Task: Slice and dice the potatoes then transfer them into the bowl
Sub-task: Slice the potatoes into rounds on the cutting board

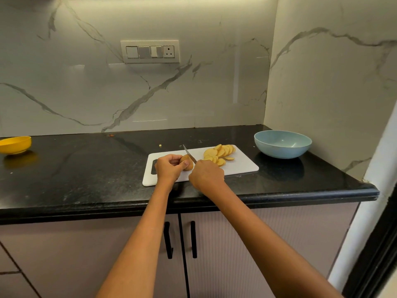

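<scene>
at centre frame, on the white cutting board (240,166), the left hand (168,167) is pinching the potato end (186,163) while the right hand (206,176), fingers wrapped around the knife (189,154), is slicing. round slices (220,153) are piling right of it, near the blue bowl (282,144); dicing likely comes next.

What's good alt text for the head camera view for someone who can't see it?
A left hand steadies a potato piece on a white cutting board while the right hand slices it with a knife. Potato slices lie beside an empty blue bowl.

home kitchen for sure: black stone tabletop (86,168), marble backsplash (86,93), wall switch panel (150,51), cabinet doors (257,244) below, cutting board (240,166) out
</scene>
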### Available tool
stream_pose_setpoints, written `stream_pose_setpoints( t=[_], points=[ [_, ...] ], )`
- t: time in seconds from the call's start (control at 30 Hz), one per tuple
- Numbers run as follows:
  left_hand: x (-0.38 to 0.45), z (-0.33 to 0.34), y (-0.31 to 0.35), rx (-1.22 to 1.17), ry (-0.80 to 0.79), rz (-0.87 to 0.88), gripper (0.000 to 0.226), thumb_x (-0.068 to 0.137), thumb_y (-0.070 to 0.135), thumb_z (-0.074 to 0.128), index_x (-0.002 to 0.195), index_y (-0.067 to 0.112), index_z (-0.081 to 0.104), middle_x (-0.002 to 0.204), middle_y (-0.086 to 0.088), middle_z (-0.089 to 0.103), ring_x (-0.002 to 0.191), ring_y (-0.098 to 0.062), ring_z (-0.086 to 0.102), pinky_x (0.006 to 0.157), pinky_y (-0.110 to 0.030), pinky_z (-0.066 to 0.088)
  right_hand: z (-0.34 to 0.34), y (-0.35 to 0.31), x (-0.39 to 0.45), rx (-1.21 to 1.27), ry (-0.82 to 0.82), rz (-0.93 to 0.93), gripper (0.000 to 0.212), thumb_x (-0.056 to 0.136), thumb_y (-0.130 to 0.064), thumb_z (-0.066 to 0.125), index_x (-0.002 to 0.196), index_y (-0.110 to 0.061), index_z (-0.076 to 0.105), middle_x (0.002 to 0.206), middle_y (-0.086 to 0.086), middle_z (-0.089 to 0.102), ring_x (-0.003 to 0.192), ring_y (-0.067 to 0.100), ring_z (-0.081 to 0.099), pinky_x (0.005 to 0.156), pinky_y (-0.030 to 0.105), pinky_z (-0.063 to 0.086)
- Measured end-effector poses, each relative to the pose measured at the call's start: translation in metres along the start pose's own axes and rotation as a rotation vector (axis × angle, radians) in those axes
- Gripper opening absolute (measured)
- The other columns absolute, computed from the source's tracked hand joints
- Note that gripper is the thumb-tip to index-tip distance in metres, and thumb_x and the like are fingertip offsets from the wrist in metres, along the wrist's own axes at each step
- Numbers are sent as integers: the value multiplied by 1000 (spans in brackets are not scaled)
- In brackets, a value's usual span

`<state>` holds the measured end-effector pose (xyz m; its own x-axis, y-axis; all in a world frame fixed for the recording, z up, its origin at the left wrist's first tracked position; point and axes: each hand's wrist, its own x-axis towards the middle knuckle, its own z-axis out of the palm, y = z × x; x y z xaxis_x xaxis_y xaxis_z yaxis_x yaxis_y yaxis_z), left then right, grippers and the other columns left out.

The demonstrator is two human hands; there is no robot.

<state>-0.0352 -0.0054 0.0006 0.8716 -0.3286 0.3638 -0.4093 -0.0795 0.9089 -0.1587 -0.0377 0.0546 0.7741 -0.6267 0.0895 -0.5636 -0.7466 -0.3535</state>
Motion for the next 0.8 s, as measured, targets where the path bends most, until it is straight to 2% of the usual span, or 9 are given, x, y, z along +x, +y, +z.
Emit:
stream_pose_setpoints(
  t=[0.13, 0.27, 0.47, 0.6, 0.8],
  points=[
    [-1, 0, 1, 10, -1, 12, 37, 73, 7, 77, 106, -5, 66, 101, -19, 69, 90, -21, 65, 78, -25, 50, 3, -2, 6, -17, -10, 4, 27, 98, -18, 43, 121, -8, 52, 120, 9, 57, 109, 21, 55, 77, 26, 40],
    [-3, -1, 4, 14, -3, 35, 34, 72, 4, 77, 103, -6, 66, 98, -20, 69, 83, -16, 63, 74, -23, 50, 4, -6, 13, -37, -62, 6, 29, 98, -16, 43, 124, -8, 51, 124, 9, 55, 113, 22, 54, 85, 27, 43],
    [-2, 0, 3, 51, 10, 29, 34, 75, 6, 75, 105, -5, 66, 100, -20, 69, 93, -26, 66, 81, -28, 51, 6, 3, 9, -68, -179, -1, 32, 97, -21, 45, 126, -8, 50, 127, 9, 53, 117, 22, 50, 91, 29, 40],
    [-2, 2, 2, 59, 2, 23, 32, 77, 6, 73, 107, -4, 65, 102, -18, 68, 92, -21, 64, 81, -26, 48, 7, 18, 3, -109, -151, 6, 32, 98, -22, 44, 125, -8, 51, 125, 8, 55, 114, 22, 52, 87, 28, 40],
    [3, 4, -4, 81, -25, 7, 33, 81, 8, 69, 111, -1, 61, 109, -16, 66, 101, -24, 62, 90, -29, 48, -9, 41, 3, -6, -46, 78, 30, 97, -22, 44, 122, -7, 51, 122, 9, 55, 112, 24, 53, 88, 31, 41]
  ],
)
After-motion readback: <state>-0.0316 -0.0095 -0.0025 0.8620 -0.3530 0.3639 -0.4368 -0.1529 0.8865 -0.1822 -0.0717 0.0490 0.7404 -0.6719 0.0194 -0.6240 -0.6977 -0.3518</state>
